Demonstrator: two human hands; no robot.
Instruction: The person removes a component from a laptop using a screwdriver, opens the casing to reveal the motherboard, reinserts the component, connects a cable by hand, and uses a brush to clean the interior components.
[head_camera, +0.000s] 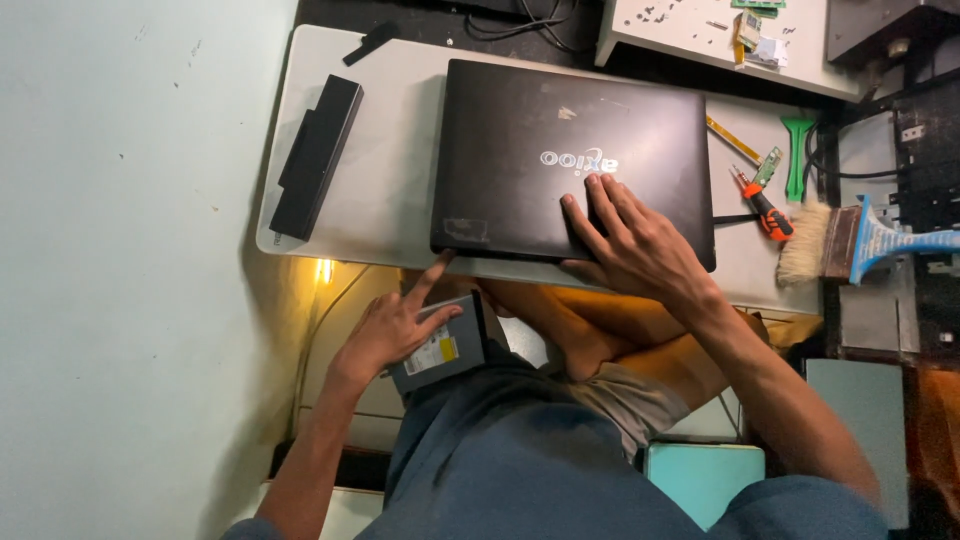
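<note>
A closed black laptop (530, 140) lies on a low white table (390, 190). My right hand (625, 235) rests flat on the lid near its front right corner, fingers spread. My left hand (395, 320) is below the table's front edge, its index finger pointing up at the laptop's front left corner. That hand lies on a grey optical drive (455, 348) with a label, which sits in my lap.
A long black laptop battery (315, 155) lies at the table's left. At the right are an orange-handled screwdriver (765, 208), a green pry tool (797, 155) and a blue-handled brush (850, 240). A white board (700, 30) stands behind. My crossed legs sit under the table.
</note>
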